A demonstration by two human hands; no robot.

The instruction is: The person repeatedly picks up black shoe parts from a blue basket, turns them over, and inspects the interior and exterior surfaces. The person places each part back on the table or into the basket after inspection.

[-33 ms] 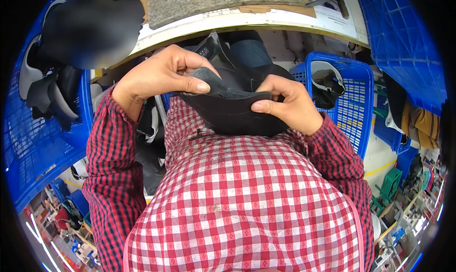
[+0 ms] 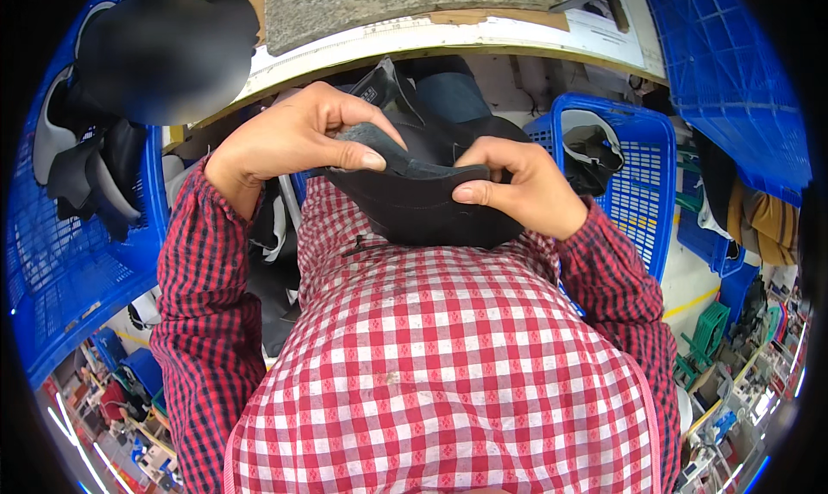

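A black shoe upper (image 2: 423, 209) with a dark grey lining lies across my lap, its stitched lower part bulging towards me. My left hand (image 2: 302, 136) pinches its turned edge at the left, thumb on the near side and index finger over the inside. On the right, my right hand (image 2: 522, 188) has the same edge between thumb and bent fingers. Between the two hands the edge runs slightly curved, showing a seam in the lining. The far part of the piece rises to a pointed tip with a small printed label. The fingertips inside the fold are partly hidden.
Beyond my hands stands a white worktable (image 2: 345, 50) bearing a grey stone slab (image 2: 405, 6). Dark cut pieces (image 2: 168, 54) overhang a blue crate (image 2: 86, 270) at left. Another blue basket (image 2: 660, 183) stands close to my right hand, with stacked blue crates (image 2: 724, 80) farther right.
My right thumb and fingers have shifted very slightly left along the edge. My left hand keeps its pinch, and the shoe upper stays almost where it was.
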